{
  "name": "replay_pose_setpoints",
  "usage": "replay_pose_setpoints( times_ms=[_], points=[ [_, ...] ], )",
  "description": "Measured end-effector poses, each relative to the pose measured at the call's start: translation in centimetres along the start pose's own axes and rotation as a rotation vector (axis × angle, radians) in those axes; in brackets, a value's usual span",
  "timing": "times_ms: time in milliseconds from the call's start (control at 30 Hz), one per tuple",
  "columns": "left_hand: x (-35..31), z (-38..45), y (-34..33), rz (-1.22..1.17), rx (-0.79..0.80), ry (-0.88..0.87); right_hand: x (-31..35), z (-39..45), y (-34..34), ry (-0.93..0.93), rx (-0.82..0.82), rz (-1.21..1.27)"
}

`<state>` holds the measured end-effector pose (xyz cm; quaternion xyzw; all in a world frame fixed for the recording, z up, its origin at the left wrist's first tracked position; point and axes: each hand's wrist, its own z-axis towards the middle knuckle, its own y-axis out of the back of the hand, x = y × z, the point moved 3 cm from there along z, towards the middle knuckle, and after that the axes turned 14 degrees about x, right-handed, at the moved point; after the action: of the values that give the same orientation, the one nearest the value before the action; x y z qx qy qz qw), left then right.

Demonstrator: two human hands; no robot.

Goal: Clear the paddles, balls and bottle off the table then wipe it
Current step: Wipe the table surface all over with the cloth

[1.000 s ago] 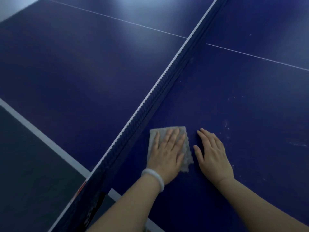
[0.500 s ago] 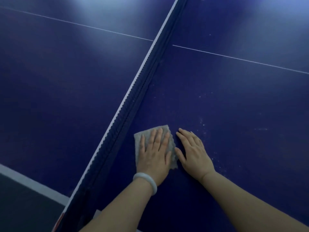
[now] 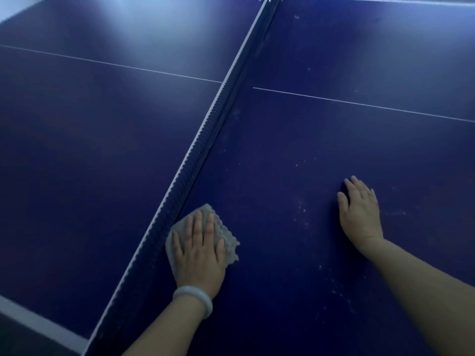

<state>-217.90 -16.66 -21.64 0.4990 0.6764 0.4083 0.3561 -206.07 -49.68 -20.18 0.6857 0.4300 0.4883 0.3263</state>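
Wiping stage: left hand (image 3: 198, 255), fingers flat, presses the cloth (image 3: 226, 240) on the desk (image 3: 334, 140) against the net (image 3: 205, 140); right hand (image 3: 359, 211), flat and empty, has moved away from the cloth.

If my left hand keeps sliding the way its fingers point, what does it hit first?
Probably the dark net: the left hand, flat on the grey cloth, points up along it, and the net slants across that path.
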Motion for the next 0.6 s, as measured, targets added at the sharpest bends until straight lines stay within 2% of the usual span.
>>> replay_pose_setpoints(
  times_ms=[100,200,333,400,433,500,600],
  points=[
    [-2.2,3.4,1.5,-0.01,0.0,0.038,0.0,0.6,-0.8,-0.025,-0.051,-0.093],
    [-6.0,5.2,1.9,-0.022,0.004,-0.03,-0.1,0.6,-1.0,-0.036,-0.063,-0.115],
    [-10.4,2.2,0.2,0.157,0.031,-0.38,0.0,0.9,-0.8,-0.048,-0.053,-0.137],
    [-9.4,0.4,-0.4,0.174,0.048,-0.526,0.1,0.8,-0.9,-0.053,-0.056,-0.152],
    [-8.3,0.2,-0.2,0.182,0.069,-0.533,0.1,0.7,-0.8,-0.057,-0.062,-0.156],
    [-5.7,1.9,0.5,0.204,0.04,-0.401,0.0,0.8,-0.9,-0.067,-0.068,-0.174],
    [-4.6,6.9,2.8,0.051,0.037,-0.044,-0.1,0.9,-1.1,-0.076,-0.064,-0.194]
  ],
)
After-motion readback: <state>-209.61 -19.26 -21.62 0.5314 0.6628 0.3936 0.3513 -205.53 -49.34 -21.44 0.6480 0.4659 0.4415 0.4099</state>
